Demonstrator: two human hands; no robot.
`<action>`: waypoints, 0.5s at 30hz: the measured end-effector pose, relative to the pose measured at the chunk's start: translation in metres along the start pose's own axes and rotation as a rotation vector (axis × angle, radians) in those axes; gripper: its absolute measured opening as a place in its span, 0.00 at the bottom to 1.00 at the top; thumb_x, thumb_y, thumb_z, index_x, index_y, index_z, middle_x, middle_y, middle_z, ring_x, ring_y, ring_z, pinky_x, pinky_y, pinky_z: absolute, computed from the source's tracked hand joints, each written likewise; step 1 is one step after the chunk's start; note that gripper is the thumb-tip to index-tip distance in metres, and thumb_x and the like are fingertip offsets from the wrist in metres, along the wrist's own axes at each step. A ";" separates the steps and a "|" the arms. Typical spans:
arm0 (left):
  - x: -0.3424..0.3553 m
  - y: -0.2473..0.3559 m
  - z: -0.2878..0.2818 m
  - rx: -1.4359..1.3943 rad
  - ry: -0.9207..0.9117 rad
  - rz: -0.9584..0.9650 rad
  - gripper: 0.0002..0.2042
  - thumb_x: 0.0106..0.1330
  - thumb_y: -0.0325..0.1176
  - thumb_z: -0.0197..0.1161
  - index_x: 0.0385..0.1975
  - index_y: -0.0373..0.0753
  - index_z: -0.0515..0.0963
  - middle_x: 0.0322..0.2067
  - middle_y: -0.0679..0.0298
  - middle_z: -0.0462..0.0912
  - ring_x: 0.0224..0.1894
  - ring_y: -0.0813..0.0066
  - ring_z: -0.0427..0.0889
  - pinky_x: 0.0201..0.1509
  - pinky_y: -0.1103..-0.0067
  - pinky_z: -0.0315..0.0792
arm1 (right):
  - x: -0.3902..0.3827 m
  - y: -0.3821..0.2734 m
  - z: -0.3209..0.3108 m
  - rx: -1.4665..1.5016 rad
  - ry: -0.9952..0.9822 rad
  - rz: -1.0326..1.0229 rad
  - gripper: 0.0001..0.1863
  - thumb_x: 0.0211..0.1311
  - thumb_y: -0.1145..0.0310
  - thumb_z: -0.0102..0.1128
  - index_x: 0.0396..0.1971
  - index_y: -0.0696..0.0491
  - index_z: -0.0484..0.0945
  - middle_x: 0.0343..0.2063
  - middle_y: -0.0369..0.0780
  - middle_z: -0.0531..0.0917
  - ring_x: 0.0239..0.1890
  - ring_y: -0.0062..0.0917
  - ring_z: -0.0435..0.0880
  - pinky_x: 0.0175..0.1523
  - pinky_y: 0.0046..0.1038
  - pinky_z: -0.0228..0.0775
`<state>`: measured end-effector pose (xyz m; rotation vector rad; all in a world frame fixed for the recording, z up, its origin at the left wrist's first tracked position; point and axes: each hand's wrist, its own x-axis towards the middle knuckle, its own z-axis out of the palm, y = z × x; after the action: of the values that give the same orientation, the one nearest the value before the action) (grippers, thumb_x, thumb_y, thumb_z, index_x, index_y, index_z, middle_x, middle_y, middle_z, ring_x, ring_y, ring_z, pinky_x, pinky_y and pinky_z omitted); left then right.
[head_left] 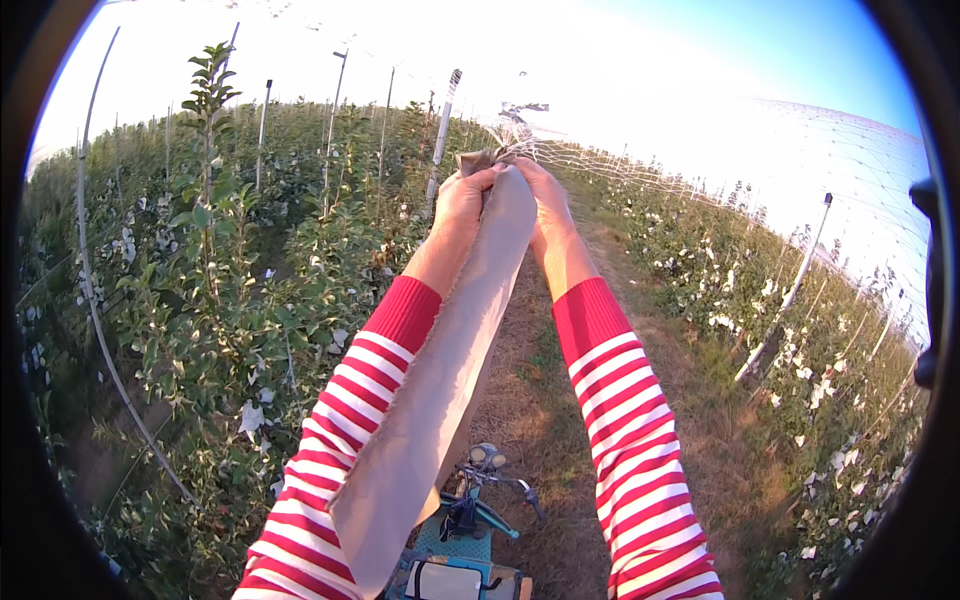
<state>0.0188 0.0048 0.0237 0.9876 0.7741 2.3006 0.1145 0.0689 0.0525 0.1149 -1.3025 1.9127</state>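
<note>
Both arms reach up and forward, in red and white striped sleeves. A long beige cloth strip (432, 430) hangs from my hands, running down past my left forearm, its left edge frayed. Near the strip's upper end, the fingers of my left hand (462, 208) are closed on it. My right hand (547, 205) meets the left one there, fingers closed around the same cloth. A bunched part of the strip sticks out just above the fingers, against gathered white netting (514, 130). The fingertips and any knot are partly hidden.
Below stands a teal vehicle with a handlebar (487, 458) and a box (445, 580). Leafy trees (250, 330) line the left, more plants with white bags (730, 290) the right. Poles (790, 290) stand among them. Netting stretches to the right. A dirt path (570, 400) runs between.
</note>
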 end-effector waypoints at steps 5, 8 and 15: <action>0.027 -0.035 -0.003 -0.110 0.237 0.229 0.04 0.57 0.27 0.66 0.30 0.35 0.82 0.28 0.66 0.84 0.25 0.84 0.78 0.28 0.82 0.73 | 0.016 0.029 -0.012 -0.078 -0.037 -0.181 0.04 0.62 0.79 0.55 0.33 0.58 0.78 0.29 0.38 0.82 0.30 0.20 0.80 0.37 0.22 0.75; 0.032 -0.042 0.005 -0.022 0.316 0.349 0.04 0.56 0.27 0.65 0.29 0.35 0.82 0.26 0.66 0.84 0.26 0.84 0.77 0.29 0.82 0.73 | 0.015 0.031 -0.018 -0.389 0.073 -0.402 0.06 0.62 0.79 0.56 0.37 0.59 0.79 0.32 0.36 0.83 0.30 0.16 0.78 0.37 0.20 0.72; 0.081 -0.044 -0.046 0.370 0.141 0.253 0.10 0.60 0.34 0.61 0.29 0.33 0.80 0.21 0.63 0.81 0.22 0.75 0.78 0.25 0.78 0.72 | 0.002 0.033 -0.009 -0.228 0.014 -0.246 0.09 0.62 0.78 0.54 0.39 0.54 0.81 0.32 0.32 0.82 0.31 0.14 0.78 0.35 0.17 0.68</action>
<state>-0.0555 0.0747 0.0059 1.1449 1.2300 2.5171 0.0946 0.0726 0.0252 0.1382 -1.4171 1.5467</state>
